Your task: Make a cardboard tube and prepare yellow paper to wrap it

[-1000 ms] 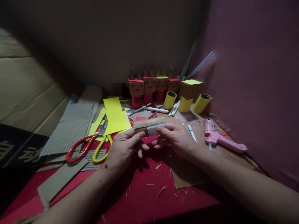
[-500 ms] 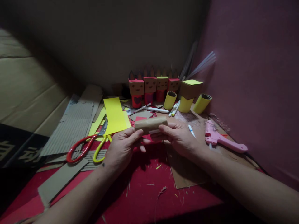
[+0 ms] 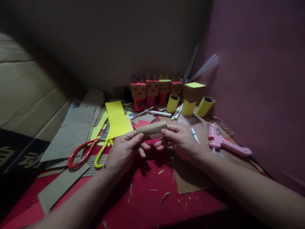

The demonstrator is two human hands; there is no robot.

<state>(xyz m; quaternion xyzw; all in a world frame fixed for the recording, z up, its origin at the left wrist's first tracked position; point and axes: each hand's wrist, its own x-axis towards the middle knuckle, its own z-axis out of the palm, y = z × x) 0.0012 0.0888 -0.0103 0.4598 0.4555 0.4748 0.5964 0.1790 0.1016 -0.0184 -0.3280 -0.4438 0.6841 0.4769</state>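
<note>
A piece of brown cardboard (image 3: 152,128), rolled or folded lengthwise, is held level above the red tabletop. My left hand (image 3: 127,146) pinches its left end between thumb and fingers. At the right end, my right hand (image 3: 178,138) grips it the same way, thumb on the near face. Beside my left wrist lie scissors (image 3: 81,153) with one red and one yellow handle. A yellow paper strip (image 3: 117,119) rests over their blades, just behind my left hand. Below my right forearm is a flat cardboard sheet (image 3: 188,178).
Several cardboard figures with drawn faces (image 3: 138,92) stand at the back. Near them are a yellow tube (image 3: 172,103), another yellow tube (image 3: 205,107) and a box-headed yellow figure (image 3: 189,108). A pink glue gun (image 3: 226,143) lies right; corrugated cardboard (image 3: 71,130) lies left. Markers (image 3: 159,113) lie behind my hands.
The cardboard piece has shifted slightly left and its near face has turned a little. My right fingers have moved lower beneath it. Both hands keep their hold.
</note>
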